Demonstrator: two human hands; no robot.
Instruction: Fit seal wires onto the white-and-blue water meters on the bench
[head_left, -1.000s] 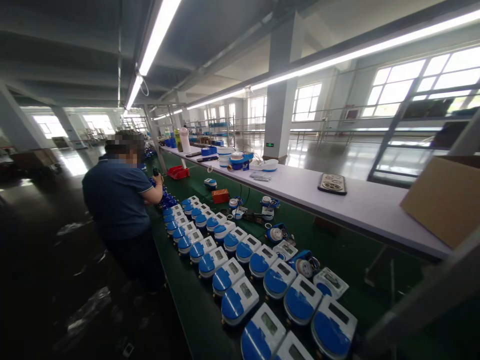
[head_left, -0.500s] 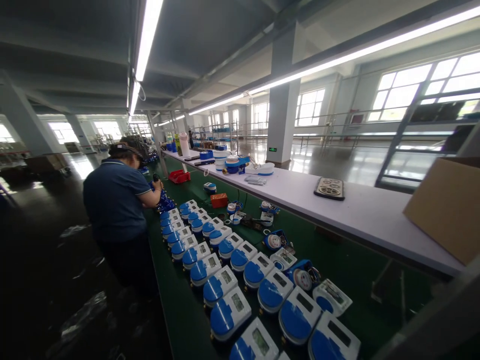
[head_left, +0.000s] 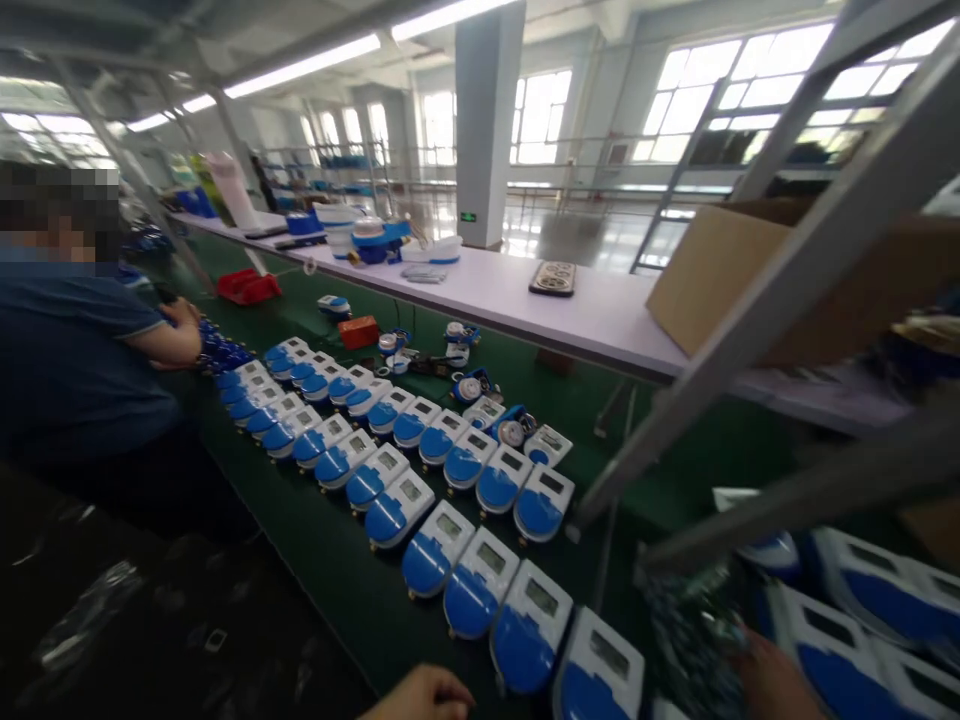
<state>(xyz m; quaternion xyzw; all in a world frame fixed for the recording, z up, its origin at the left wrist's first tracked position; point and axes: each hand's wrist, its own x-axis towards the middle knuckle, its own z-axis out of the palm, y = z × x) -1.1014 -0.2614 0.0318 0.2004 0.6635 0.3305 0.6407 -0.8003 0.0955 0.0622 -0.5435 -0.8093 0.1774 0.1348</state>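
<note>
My left hand (head_left: 424, 695) comes in at the bottom edge, fingers loosely bent and apart, with nothing in it. Just beyond it stand blue-and-white water meters (head_left: 531, 625) with small display windows, lined up in slanting rows. At the lower right, my right hand (head_left: 776, 680) is blurred and partly cut off by the frame. Its fingers are closed at the edge of a crinkled clear plastic bag (head_left: 694, 635); the bag's contents are unclear. More meters (head_left: 832, 640) lie right of that hand.
A co-worker (head_left: 75, 340) stands at the left side of the green bench. Slanting metal posts (head_left: 750, 300) cross the right side. Opened meters (head_left: 512, 430) and a red bin (head_left: 249, 287) lie farther back. The raised white shelf (head_left: 607, 310) bears a phone (head_left: 553, 278) and a cardboard box (head_left: 720, 275).
The view has swung right and come nearer the bench. Both my hands, the plastic bag and the right-hand meters have come into sight. The co-worker now appears larger at the left edge.
</note>
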